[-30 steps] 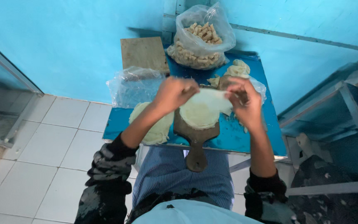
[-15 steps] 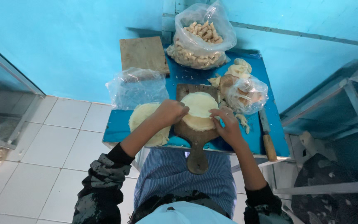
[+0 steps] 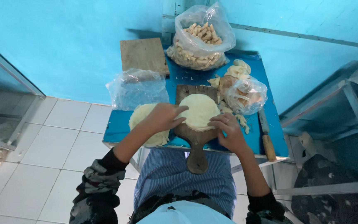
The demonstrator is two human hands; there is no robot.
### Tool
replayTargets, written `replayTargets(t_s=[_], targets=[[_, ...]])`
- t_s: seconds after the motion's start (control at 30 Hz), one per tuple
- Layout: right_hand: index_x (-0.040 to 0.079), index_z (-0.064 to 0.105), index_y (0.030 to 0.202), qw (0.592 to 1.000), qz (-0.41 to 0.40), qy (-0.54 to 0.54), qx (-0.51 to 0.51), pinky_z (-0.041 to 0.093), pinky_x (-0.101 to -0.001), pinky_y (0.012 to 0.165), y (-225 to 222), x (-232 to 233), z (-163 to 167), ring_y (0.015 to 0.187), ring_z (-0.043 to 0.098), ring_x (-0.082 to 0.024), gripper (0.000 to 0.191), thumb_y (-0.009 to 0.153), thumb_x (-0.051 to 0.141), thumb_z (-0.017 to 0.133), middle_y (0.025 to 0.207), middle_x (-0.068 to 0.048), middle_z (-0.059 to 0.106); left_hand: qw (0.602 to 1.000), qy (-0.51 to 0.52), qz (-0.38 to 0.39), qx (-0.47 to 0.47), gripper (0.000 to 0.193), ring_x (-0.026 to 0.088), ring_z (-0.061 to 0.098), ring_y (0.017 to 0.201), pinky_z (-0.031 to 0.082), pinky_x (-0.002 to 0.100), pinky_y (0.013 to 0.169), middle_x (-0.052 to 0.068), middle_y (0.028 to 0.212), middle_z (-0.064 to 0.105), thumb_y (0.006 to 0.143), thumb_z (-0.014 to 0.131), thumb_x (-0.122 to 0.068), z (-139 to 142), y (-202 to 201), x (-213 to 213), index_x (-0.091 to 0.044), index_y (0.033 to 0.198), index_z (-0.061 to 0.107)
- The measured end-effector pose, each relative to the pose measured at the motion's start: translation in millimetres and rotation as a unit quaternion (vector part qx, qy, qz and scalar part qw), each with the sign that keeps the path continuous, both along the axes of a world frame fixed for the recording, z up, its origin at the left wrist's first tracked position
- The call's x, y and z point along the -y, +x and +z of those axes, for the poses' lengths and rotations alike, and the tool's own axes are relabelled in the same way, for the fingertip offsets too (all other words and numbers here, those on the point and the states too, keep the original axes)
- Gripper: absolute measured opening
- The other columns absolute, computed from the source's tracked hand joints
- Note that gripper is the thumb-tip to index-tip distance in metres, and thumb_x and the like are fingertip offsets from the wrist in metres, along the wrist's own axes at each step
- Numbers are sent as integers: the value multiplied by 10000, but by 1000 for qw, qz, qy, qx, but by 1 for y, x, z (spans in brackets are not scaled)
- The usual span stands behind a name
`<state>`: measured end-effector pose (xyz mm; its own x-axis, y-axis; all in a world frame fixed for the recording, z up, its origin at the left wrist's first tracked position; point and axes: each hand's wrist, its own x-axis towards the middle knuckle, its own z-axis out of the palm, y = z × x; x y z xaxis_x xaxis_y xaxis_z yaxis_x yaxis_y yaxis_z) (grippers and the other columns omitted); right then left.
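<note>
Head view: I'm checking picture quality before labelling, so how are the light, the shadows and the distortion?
Head view: dim, blue-tinted light; soft shadow behind the bag of fried snacks; wide-angle bend at the edges; dough round sharp.

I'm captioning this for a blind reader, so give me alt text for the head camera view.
Seen from above, a person's left hand and right hand press the edges of a round, pale dough disc on a wooden paddle board set on a small blue table. Around it lie another dough sheet, plastic bags of dough pieces and a knife.
</note>
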<state>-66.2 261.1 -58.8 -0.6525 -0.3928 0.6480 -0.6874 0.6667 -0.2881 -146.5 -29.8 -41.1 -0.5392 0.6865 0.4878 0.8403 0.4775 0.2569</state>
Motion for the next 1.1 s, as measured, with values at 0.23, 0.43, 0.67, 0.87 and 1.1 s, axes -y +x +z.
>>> replayTargets(t_s=[0.23,0.43,0.67,0.87,1.1], targets=[[53,595,1399,972,94,-168,135,423,-480,1113,8,19,19,1366,530,-329,693,762,129,856,1418,-151,593,981,37,-107,155,517,301,694,710,525,441,660,110,746,680,797,728,-127,77,43,8,-131,1305,629],[91,408,1568,785,226,-417,398,581,-348,900,6,29,31,1132,673,-220,828,848,-19,803,1273,-149,680,965,92,-207,133,491,321,710,810,533,425,683,136,932,725,879,689,-75,97,60,-10,-112,1356,580],[92,484,1478,837,157,-419,315,581,-298,835,11,0,53,1011,677,-152,722,841,-131,741,1058,-49,664,963,127,-135,196,467,298,685,683,508,416,619,148,752,629,892,704,-60,86,52,-11,-104,1339,576],[108,509,1450,873,48,-381,301,584,-283,794,-59,-13,32,955,688,-138,691,839,-75,776,1016,-36,672,961,205,-85,168,450,263,685,676,530,386,615,146,813,668,795,740,-26,34,-16,-37,-65,1226,613],[99,501,1436,918,-55,-294,261,600,-276,758,-131,-12,-38,861,722,-129,736,780,-38,807,955,-72,728,968,205,27,144,455,320,724,746,566,408,673,160,801,701,769,706,-4,-31,-74,-49,-35,1209,590]])
